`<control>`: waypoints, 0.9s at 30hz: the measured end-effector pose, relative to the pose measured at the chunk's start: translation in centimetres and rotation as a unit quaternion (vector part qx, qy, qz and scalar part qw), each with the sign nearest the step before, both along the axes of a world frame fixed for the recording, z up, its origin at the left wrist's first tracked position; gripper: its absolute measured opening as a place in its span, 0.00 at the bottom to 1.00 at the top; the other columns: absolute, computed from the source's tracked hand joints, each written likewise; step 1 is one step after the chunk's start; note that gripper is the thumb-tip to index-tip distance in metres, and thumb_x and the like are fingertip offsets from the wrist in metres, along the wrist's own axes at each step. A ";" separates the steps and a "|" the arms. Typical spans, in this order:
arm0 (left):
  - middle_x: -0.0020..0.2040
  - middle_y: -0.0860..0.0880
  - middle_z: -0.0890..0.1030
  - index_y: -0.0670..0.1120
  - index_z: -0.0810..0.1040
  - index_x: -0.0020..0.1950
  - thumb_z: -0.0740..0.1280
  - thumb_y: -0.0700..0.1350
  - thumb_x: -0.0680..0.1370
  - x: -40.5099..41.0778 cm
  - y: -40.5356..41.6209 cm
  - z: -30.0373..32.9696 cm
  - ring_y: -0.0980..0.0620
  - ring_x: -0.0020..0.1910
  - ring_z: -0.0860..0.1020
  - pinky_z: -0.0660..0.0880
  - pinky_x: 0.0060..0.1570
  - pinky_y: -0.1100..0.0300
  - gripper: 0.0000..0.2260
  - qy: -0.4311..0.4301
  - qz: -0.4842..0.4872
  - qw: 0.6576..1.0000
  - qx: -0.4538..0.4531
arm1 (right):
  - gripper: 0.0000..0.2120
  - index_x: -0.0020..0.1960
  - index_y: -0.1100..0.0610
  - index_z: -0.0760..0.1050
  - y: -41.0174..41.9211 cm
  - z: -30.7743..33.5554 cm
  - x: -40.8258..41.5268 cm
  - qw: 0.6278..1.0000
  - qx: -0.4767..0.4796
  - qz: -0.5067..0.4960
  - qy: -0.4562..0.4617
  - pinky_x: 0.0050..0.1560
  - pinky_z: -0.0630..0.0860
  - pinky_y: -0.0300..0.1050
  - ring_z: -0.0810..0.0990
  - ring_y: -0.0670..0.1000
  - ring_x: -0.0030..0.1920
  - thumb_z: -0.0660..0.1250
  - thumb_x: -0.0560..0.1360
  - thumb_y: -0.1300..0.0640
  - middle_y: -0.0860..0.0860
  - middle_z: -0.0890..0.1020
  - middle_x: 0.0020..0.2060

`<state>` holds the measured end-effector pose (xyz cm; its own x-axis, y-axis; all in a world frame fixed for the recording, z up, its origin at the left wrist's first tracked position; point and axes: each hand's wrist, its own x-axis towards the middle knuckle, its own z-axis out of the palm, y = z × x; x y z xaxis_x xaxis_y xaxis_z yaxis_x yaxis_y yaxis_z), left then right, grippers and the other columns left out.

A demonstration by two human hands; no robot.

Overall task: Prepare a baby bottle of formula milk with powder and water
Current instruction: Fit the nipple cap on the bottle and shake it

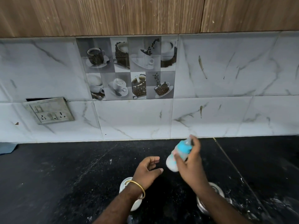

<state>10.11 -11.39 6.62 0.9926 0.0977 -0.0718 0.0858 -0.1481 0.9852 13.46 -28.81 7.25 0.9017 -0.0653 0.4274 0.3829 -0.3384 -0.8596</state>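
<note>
My right hand grips a small baby bottle with a blue collar and milky white contents, held tilted above the black counter, its top pointing up and right; the bottle is motion-blurred. My left hand, a gold bangle on its wrist, hovers just left of the bottle with fingers apart and holds nothing. Under my left wrist sits a white container, partly hidden. A steel vessel shows behind my right forearm, mostly covered.
The black speckled countertop carries scattered white specks. A marble-tiled wall with coffee-cup tiles rises behind it, with a switch-and-socket plate at left. Wooden cabinets hang above. A blue object lies at the far left edge.
</note>
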 end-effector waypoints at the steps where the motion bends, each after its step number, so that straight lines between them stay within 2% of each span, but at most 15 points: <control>1: 0.59 0.49 0.81 0.46 0.78 0.60 0.73 0.33 0.73 0.0 0.0 0.1 0.54 0.59 0.78 0.74 0.66 0.54 0.17 -0.001 0.005 1.000 -0.001 | 0.39 0.77 0.46 0.51 0.2 0.3 0.0 0.998 0.037 -0.032 -0.028 0.67 0.73 0.49 0.76 0.52 0.65 0.72 0.75 0.55 0.53 0.71 0.70; 3: 0.60 0.46 0.81 0.42 0.78 0.61 0.71 0.32 0.74 -0.2 -0.2 0.3 0.54 0.57 0.78 0.75 0.64 0.51 0.16 0.000 0.013 1.000 -0.003 | 0.40 0.79 0.50 0.50 0.2 -0.9 -0.4 0.998 -0.064 -0.003 0.013 0.70 0.71 0.50 0.74 0.52 0.68 0.71 0.76 0.56 0.55 0.69 0.73; 5: 0.60 0.46 0.81 0.41 0.78 0.61 0.71 0.32 0.75 -0.4 -0.3 0.3 0.54 0.56 0.78 0.75 0.64 0.50 0.15 -0.004 0.017 1.000 -0.005 | 0.40 0.78 0.49 0.51 -0.2 -2.2 -1.4 0.947 -0.254 0.121 0.158 0.66 0.73 0.49 0.76 0.51 0.63 0.72 0.76 0.54 0.55 0.72 0.70; 6: 0.60 0.46 0.81 0.42 0.78 0.60 0.71 0.32 0.75 -0.4 -0.3 0.3 0.54 0.56 0.78 0.75 0.64 0.50 0.15 -0.004 0.016 1.000 -0.006 | 0.39 0.77 0.48 0.53 -0.5 -2.3 -1.2 0.934 -0.266 0.142 0.194 0.63 0.75 0.50 0.78 0.51 0.59 0.72 0.75 0.53 0.55 0.75 0.67; 9: 0.59 0.48 0.81 0.43 0.78 0.59 0.72 0.33 0.74 -0.4 -0.1 0.2 0.53 0.57 0.79 0.76 0.64 0.49 0.15 0.000 0.020 1.000 -0.013 | 0.37 0.75 0.45 0.55 -0.6 -0.3 0.1 0.995 -0.062 0.026 0.080 0.63 0.77 0.53 0.79 0.53 0.59 0.73 0.75 0.56 0.55 0.75 0.66; 11: 0.59 0.48 0.82 0.44 0.79 0.60 0.72 0.34 0.74 -0.4 -0.1 0.2 0.52 0.58 0.79 0.76 0.64 0.49 0.15 0.005 0.024 1.000 -0.013 | 0.38 0.77 0.46 0.53 -0.2 0.3 0.1 0.997 0.040 -0.058 0.006 0.65 0.75 0.54 0.78 0.55 0.63 0.73 0.75 0.55 0.56 0.73 0.69; 13: 0.59 0.47 0.82 0.44 0.79 0.59 0.72 0.34 0.74 -0.4 -0.2 0.3 0.51 0.57 0.79 0.76 0.62 0.50 0.15 0.006 0.026 1.000 -0.015 | 0.40 0.79 0.50 0.51 -0.1 -1.0 -0.7 0.995 -0.084 -0.009 0.050 0.68 0.73 0.54 0.75 0.55 0.66 0.72 0.76 0.55 0.57 0.70 0.71; 15: 0.59 0.47 0.82 0.45 0.80 0.58 0.72 0.34 0.74 -0.3 -0.3 0.3 0.51 0.55 0.79 0.77 0.59 0.50 0.14 0.003 0.024 1.000 -0.017 | 0.39 0.78 0.50 0.51 -0.2 -2.5 -1.7 0.948 -0.231 0.121 0.184 0.65 0.74 0.52 0.77 0.54 0.62 0.72 0.76 0.54 0.58 0.72 0.69; 17: 0.58 0.48 0.82 0.47 0.80 0.57 0.73 0.35 0.74 -0.2 -0.2 0.4 0.50 0.56 0.79 0.78 0.58 0.51 0.14 0.001 0.020 1.000 -0.021 | 0.37 0.76 0.49 0.54 -0.5 -2.2 -1.1 0.969 -0.155 0.108 0.157 0.64 0.75 0.53 0.78 0.53 0.59 0.73 0.75 0.56 0.58 0.74 0.66; 18: 0.58 0.48 0.83 0.48 0.80 0.56 0.73 0.35 0.74 -0.1 -0.2 0.4 0.50 0.56 0.80 0.78 0.58 0.52 0.14 0.000 0.021 0.999 -0.024 | 0.37 0.75 0.50 0.55 -0.5 -1.5 -0.6 0.991 -0.071 0.056 0.101 0.65 0.75 0.53 0.78 0.53 0.60 0.73 0.75 0.59 0.58 0.74 0.66; 20: 0.57 0.49 0.83 0.48 0.81 0.57 0.73 0.36 0.74 0.0 -0.2 0.4 0.50 0.57 0.80 0.78 0.57 0.52 0.13 0.004 0.021 1.000 -0.022 | 0.38 0.76 0.50 0.53 -0.2 -0.3 0.0 0.997 0.058 -0.043 0.003 0.65 0.75 0.54 0.77 0.55 0.63 0.72 0.75 0.60 0.57 0.71 0.68; 22: 0.57 0.48 0.83 0.47 0.80 0.58 0.73 0.37 0.74 -0.2 -0.4 0.7 0.48 0.58 0.80 0.78 0.58 0.51 0.14 0.008 0.017 1.000 -0.017 | 0.39 0.77 0.51 0.51 -0.2 -0.6 -0.2 0.999 -0.034 -0.034 0.000 0.66 0.74 0.54 0.75 0.55 0.65 0.71 0.76 0.59 0.57 0.69 0.70; 24: 0.56 0.48 0.82 0.46 0.80 0.59 0.73 0.36 0.74 -0.3 -0.5 0.9 0.47 0.59 0.80 0.78 0.59 0.51 0.14 0.007 0.012 1.000 -0.016 | 0.38 0.77 0.50 0.52 -0.4 -1.5 -0.8 0.963 -0.220 0.104 0.118 0.65 0.74 0.53 0.76 0.53 0.62 0.72 0.76 0.57 0.57 0.71 0.69; 25: 0.56 0.49 0.82 0.46 0.80 0.59 0.73 0.36 0.74 -0.3 -0.6 1.0 0.47 0.59 0.80 0.78 0.59 0.51 0.14 0.005 0.009 1.000 -0.016 | 0.37 0.76 0.50 0.53 -0.6 -1.5 -0.7 0.951 -0.230 0.136 0.155 0.64 0.75 0.53 0.77 0.52 0.60 0.72 0.75 0.57 0.57 0.72 0.68; 27: 0.56 0.51 0.83 0.48 0.80 0.59 0.73 0.38 0.75 -0.3 -0.5 1.0 0.49 0.58 0.80 0.79 0.59 0.52 0.14 0.004 0.006 1.000 -0.017 | 0.36 0.75 0.50 0.55 -0.7 -0.7 0.0 0.985 -0.113 0.081 0.101 0.65 0.75 0.53 0.77 0.53 0.60 0.72 0.75 0.59 0.57 0.72 0.67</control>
<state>9.82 -11.92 7.67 0.9908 0.1061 -0.0841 0.0960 -0.1128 0.9890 13.50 -29.53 6.59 0.9605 0.1623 0.2262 0.2770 -0.4777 -0.8337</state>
